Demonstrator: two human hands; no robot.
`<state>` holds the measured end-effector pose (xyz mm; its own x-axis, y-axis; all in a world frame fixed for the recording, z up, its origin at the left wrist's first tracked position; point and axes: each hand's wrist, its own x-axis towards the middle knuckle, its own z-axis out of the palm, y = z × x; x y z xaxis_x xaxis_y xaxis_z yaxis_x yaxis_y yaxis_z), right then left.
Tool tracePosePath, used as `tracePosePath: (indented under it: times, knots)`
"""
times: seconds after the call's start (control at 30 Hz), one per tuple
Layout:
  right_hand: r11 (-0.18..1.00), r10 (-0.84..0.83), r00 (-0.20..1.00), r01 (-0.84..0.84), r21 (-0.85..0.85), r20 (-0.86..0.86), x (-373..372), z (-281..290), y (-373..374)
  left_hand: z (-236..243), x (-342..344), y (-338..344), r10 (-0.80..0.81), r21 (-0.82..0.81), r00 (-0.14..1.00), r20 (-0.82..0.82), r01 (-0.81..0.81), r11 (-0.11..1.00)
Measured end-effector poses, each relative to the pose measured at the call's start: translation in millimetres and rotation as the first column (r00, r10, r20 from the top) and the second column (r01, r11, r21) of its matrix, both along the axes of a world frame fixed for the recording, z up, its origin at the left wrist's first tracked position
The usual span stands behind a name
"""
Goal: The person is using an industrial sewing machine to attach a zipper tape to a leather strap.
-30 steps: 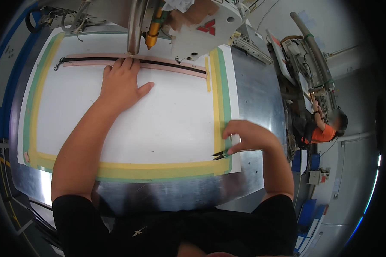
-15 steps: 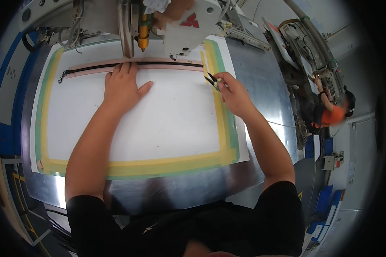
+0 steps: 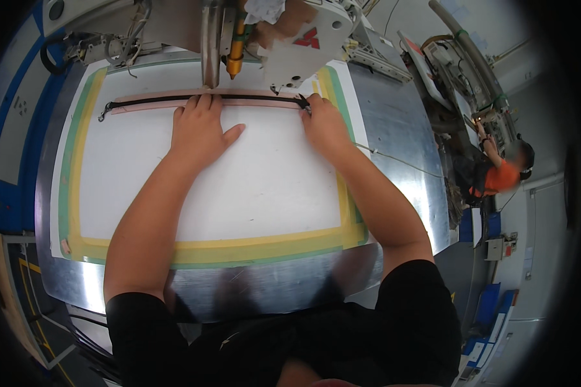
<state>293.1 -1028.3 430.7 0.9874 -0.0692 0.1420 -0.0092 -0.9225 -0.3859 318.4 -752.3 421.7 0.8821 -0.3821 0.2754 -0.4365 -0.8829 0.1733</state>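
Note:
A long narrow black strip (image 3: pixel 258 98), looking like a zipper, lies across a pink backing strip (image 3: pixel 164 106) on the white board. A small metal piece (image 3: pixel 102 117) hangs off its left end. My left hand (image 3: pixel 199 132) rests flat over the middle of the strip, fingertips pressing on it and thumb spread out. At the strip's right end, my right hand (image 3: pixel 327 128) is closed on small thread snips (image 3: pixel 304 102). Their dark tips are at the black strip's end; the handles are mostly hidden in my fingers.
Yellow and green tape (image 3: pixel 252 253) borders the white board (image 3: pixel 271 187), which lies on a metal table (image 3: pixel 400 129). Close above the strip hang a metal column (image 3: pixel 211 48), a brass-coloured nozzle (image 3: pixel 234 64) and a pale machine head (image 3: pixel 297 48). A person in orange (image 3: pixel 500 177) works at far right.
My right hand has moved left and slightly up, bringing the snips from beside the strip onto its right end. My left hand stays on the strip; the whole view has shifted slightly.

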Motion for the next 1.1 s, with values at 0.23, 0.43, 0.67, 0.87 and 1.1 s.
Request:
tracePosePath:
  times: [0.23, 0.43, 0.67, 0.87, 1.1]
  knots:
    - [0.995, -0.074, 0.997, 0.073, -0.063, -0.018, -6.1, 1.6, -18.6, -2.6, -0.3, -0.1, 0.002, 0.005, 1.0, 0.029, -0.002, 1.0]
    - [0.999, -0.029, 0.999, 0.03, -0.043, 0.027, -5.5, -4.5, -25.3, 0.0, 0.7, -3.0, -0.003, 0.007, 1.0, -0.01, 0.003, 1.0]
    - [0.98, -0.194, 0.97, 0.185, 0.075, 0.146, -8.9, 11.1, -34.4, 2.7, -1.9, -0.8, 0.011, 0.037, 1.0, -0.013, -0.011, 0.999]
    - [0.976, 0.181, 0.933, -0.13, -0.176, 0.312, -5.2, -15.2, -37.4, 13.2, -1.0, 1.3, -0.007, 0.023, 0.996, -0.094, 0.01, 1.0]
    - [0.966, 0.213, 0.918, -0.146, -0.213, 0.335, 1.7, -24.6, -40.3, 14.0, 0.7, -2.5, 0.036, 0.075, 0.995, -0.088, -0.029, 0.997]
